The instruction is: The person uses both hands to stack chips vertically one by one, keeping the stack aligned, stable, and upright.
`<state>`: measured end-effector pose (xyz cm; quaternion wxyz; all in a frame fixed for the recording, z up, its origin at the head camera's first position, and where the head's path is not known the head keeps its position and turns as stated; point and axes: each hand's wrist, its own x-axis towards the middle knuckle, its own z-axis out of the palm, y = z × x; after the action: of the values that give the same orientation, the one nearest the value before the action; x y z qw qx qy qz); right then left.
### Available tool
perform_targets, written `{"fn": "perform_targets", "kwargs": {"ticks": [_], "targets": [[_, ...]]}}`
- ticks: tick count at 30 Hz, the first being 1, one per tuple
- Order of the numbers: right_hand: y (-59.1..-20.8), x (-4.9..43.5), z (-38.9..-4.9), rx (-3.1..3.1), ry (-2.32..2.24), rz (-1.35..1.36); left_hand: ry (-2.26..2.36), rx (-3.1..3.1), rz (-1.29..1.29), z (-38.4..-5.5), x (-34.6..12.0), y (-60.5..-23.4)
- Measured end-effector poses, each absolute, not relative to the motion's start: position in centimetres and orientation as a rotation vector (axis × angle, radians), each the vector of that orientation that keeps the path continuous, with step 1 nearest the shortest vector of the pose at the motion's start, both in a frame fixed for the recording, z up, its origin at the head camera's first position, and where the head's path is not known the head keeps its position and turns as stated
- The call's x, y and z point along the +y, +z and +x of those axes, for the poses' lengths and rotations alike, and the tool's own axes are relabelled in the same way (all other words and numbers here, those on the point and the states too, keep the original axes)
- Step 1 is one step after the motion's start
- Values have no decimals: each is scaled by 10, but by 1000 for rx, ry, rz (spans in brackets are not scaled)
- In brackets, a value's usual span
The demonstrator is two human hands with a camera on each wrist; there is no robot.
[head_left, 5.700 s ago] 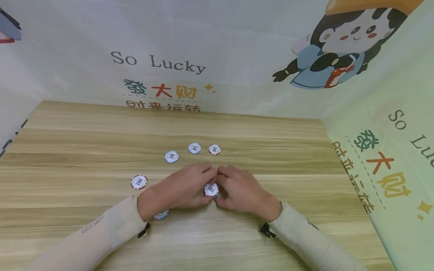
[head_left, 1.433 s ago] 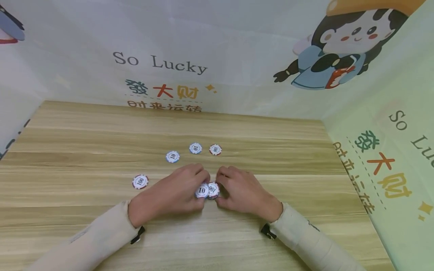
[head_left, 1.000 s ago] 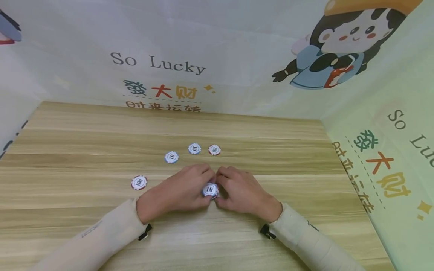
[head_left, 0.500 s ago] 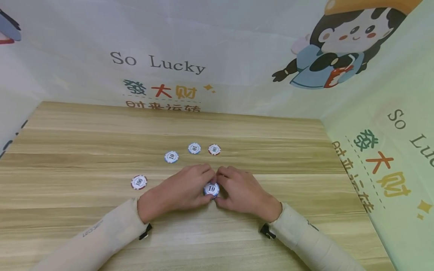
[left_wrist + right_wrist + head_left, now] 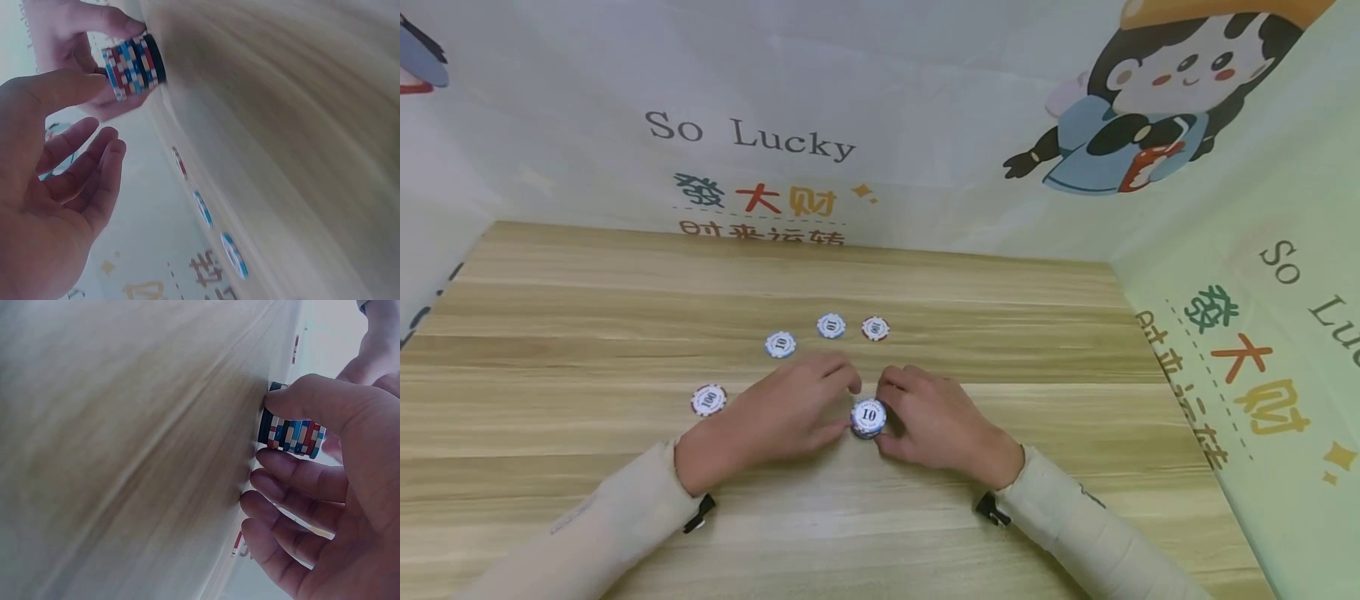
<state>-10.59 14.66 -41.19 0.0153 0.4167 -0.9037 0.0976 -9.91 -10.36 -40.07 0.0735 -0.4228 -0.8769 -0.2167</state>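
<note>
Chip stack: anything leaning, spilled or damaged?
Nothing stands out. The chip stack stands upright on the table, with no chip clearly jutting, and the four loose chips lie flat, apart from it. Fine damage is too small to judge.

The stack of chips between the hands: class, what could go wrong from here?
1. The stack of chips is many chips high and the right hand holds it low, so the upper chips might slide off.
2. The left hand has its thumb very close to the stack's side; a small bump could skew or topple it.
3. A loose chip marked 100 lies close to the left hand, which might knock it.
</note>
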Motion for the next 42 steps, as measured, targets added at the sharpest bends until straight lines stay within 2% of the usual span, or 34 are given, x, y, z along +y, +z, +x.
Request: {"fn": "perform_targets", "kwargs": {"ticks": [22, 42], "targets": [[-409, 147, -105, -2846, 295, 1290, -497, -2913, -829, -82, -179, -389], [-410, 146, -106, -2831, 300, 1297, -497, -3064, -563, -82, -215, -404]]}}
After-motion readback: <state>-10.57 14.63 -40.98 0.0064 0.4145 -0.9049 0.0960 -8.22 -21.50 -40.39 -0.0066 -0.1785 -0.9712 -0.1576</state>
